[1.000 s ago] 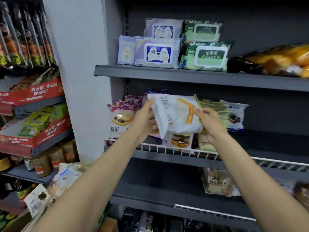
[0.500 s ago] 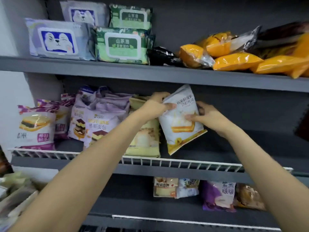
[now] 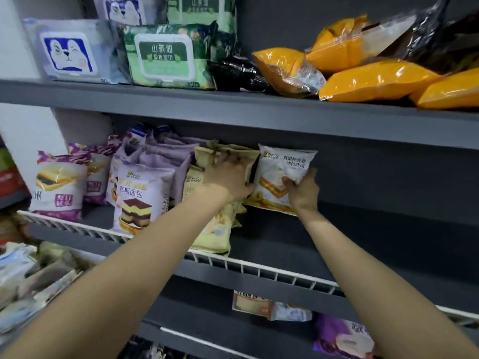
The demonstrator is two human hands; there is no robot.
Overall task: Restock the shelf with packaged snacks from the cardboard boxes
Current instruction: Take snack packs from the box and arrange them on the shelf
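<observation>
A white snack packet with a yellow sandwich picture stands upright on the middle shelf, to the right of the pale yellow packets. My right hand grips its lower right side. My left hand lies flat against the row of pale yellow packets, just left of the white packet. Further left stand purple cake packets and white-and-purple sandwich packets.
A white wire rail runs along the middle shelf's front edge. The shelf right of the white packet is bare. Wet-wipe packs and orange bags lie on the shelf above. More packets lie on the shelf below.
The white packet has gone from tilted in front of the shelf to upright further back beside the yellow packets. My left hand left it and now presses the yellow packets. The view moved closer.
</observation>
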